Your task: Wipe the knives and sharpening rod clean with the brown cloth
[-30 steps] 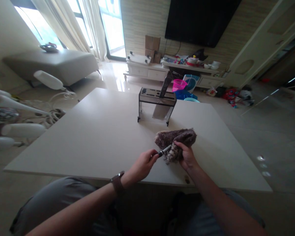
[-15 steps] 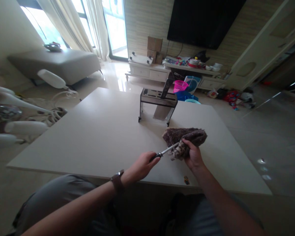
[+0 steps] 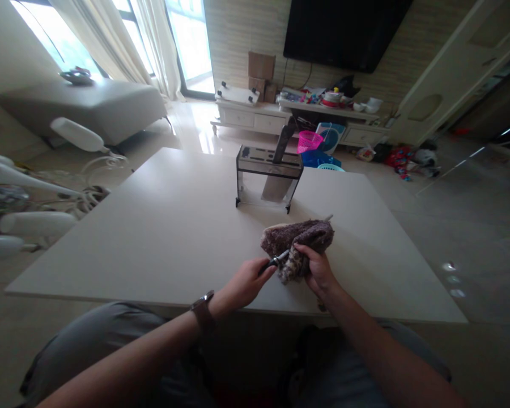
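Note:
My left hand [image 3: 251, 277], with a watch on its wrist, is closed round the black handle of a slim metal rod that looks like a honing steel [image 3: 284, 255]. A fluffy brown cloth [image 3: 287, 235] is bunched in my right hand [image 3: 318, 271], its fingers wrapped round the rod through the folds. Most of the shaft is hidden inside the cloth; its pale tip shows beyond the far side. Behind the cloth a knife block [image 3: 255, 156] with clear sides stands on the white table [image 3: 153, 238]. One broad-bladed knife [image 3: 280, 148] sits upright in it.
A small dark-and-yellow object [image 3: 322, 306] lies by the table's front edge, partly behind my right wrist. White lamp arms [image 3: 36, 224] stand left of the table. Beyond it are a pink basket [image 3: 309, 141] and a low cabinet [image 3: 242, 118].
My right hand and the cloth have slid along the rod toward my left hand and its handle. The rod's tip now pokes out of the cloth's far side. The view has shifted slightly.

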`<action>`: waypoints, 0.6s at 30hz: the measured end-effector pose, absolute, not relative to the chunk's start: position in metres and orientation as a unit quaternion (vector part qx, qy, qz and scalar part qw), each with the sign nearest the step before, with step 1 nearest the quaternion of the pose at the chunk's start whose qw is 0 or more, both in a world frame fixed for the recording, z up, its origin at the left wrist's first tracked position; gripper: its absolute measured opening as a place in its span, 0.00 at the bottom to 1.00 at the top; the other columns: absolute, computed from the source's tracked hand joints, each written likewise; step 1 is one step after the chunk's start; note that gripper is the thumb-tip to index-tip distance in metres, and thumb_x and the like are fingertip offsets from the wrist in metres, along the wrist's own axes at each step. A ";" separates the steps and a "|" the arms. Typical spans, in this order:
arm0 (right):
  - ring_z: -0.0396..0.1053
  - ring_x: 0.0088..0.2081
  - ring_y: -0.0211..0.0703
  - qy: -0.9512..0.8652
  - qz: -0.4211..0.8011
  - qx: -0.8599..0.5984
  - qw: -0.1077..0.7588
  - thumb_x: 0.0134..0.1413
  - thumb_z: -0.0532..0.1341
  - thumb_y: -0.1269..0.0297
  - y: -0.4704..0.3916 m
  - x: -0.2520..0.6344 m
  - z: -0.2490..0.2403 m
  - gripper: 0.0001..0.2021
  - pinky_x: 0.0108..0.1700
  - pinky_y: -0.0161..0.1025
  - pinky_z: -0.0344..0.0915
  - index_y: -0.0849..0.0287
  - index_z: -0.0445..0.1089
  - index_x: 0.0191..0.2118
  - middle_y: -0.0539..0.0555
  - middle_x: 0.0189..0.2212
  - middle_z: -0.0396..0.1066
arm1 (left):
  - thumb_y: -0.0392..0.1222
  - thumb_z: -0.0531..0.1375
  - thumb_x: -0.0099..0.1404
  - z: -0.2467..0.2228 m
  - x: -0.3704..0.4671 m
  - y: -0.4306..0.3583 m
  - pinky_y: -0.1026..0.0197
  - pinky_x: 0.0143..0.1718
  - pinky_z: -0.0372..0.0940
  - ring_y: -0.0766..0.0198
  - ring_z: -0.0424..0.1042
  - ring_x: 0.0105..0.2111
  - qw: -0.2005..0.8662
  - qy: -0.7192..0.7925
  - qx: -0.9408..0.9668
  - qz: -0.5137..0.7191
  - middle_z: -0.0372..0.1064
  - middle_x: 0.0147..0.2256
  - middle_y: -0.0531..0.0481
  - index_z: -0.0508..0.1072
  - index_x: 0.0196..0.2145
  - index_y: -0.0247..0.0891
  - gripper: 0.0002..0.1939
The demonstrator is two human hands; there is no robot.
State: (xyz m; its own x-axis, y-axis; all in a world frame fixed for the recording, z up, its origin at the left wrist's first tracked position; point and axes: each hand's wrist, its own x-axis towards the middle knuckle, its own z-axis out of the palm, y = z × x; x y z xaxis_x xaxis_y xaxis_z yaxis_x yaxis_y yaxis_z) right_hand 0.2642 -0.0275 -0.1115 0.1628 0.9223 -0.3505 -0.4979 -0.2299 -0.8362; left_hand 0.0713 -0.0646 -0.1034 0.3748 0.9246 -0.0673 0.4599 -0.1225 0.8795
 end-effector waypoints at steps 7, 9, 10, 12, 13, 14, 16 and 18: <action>0.75 0.31 0.39 -0.167 0.533 -0.489 0.670 0.38 0.72 0.72 0.008 0.316 -0.088 0.12 0.34 0.36 0.76 0.56 0.75 0.33 0.47 0.31 0.79 | 0.53 0.52 0.73 -0.095 0.070 -0.067 0.61 0.29 0.52 0.65 0.61 0.28 0.432 0.486 0.720 0.243 0.66 0.27 0.52 0.68 0.31 0.37 0.19; 0.76 0.32 0.40 -0.156 0.517 -0.489 0.685 0.38 0.71 0.71 0.013 0.327 -0.085 0.12 0.33 0.37 0.76 0.57 0.75 0.34 0.48 0.32 0.79 | 0.52 0.52 0.73 -0.093 0.070 -0.068 0.61 0.29 0.52 0.64 0.61 0.28 0.428 0.483 0.725 0.240 0.66 0.28 0.51 0.68 0.31 0.37 0.19; 0.76 0.32 0.41 -0.154 0.515 -0.487 0.688 0.39 0.71 0.70 0.014 0.330 -0.084 0.13 0.33 0.37 0.77 0.57 0.75 0.35 0.49 0.33 0.79 | 0.52 0.52 0.73 -0.092 0.070 -0.068 0.61 0.30 0.52 0.64 0.61 0.28 0.427 0.483 0.727 0.238 0.66 0.28 0.51 0.68 0.31 0.37 0.18; 0.76 0.32 0.42 -0.152 0.524 -0.482 0.685 0.39 0.71 0.69 0.013 0.330 -0.086 0.13 0.34 0.38 0.77 0.58 0.75 0.36 0.49 0.33 0.80 | 0.52 0.52 0.73 -0.093 0.070 -0.068 0.61 0.30 0.52 0.64 0.61 0.28 0.420 0.486 0.728 0.239 0.67 0.28 0.51 0.68 0.31 0.37 0.18; 0.76 0.32 0.41 -0.152 0.533 -0.479 0.680 0.40 0.71 0.69 0.011 0.327 -0.087 0.12 0.34 0.38 0.77 0.58 0.75 0.36 0.50 0.33 0.80 | 0.52 0.52 0.73 -0.094 0.069 -0.068 0.61 0.30 0.53 0.64 0.61 0.28 0.417 0.488 0.729 0.239 0.67 0.29 0.51 0.68 0.31 0.37 0.18; 0.76 0.32 0.41 -0.153 0.544 -0.478 0.673 0.40 0.72 0.69 0.008 0.322 -0.089 0.12 0.34 0.38 0.77 0.58 0.75 0.35 0.49 0.33 0.80 | 0.52 0.52 0.73 -0.095 0.069 -0.068 0.61 0.30 0.53 0.64 0.61 0.29 0.414 0.489 0.728 0.241 0.67 0.29 0.51 0.68 0.31 0.37 0.18; 0.76 0.32 0.41 -0.161 0.563 -0.478 0.654 0.40 0.72 0.70 -0.001 0.308 -0.095 0.12 0.35 0.37 0.77 0.57 0.76 0.35 0.49 0.33 0.80 | 0.52 0.52 0.73 -0.099 0.069 -0.067 0.61 0.30 0.53 0.64 0.61 0.29 0.411 0.491 0.728 0.244 0.67 0.29 0.51 0.67 0.31 0.37 0.18; 0.76 0.32 0.41 -0.173 0.576 -0.484 0.636 0.38 0.73 0.71 -0.013 0.290 -0.102 0.14 0.36 0.37 0.76 0.57 0.77 0.35 0.49 0.33 0.80 | 0.52 0.52 0.73 -0.104 0.070 -0.066 0.61 0.30 0.53 0.64 0.60 0.28 0.408 0.494 0.726 0.249 0.67 0.28 0.51 0.67 0.30 0.37 0.18</action>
State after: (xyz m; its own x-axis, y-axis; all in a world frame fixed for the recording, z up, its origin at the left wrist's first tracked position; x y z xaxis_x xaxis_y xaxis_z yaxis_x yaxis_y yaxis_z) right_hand 0.2898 -0.0127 -0.1016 0.2775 0.8997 -0.3369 -0.5641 -0.1313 -0.8152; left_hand 0.0696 -0.0664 -0.1038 0.3871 0.9211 -0.0416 0.5136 -0.1780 0.8394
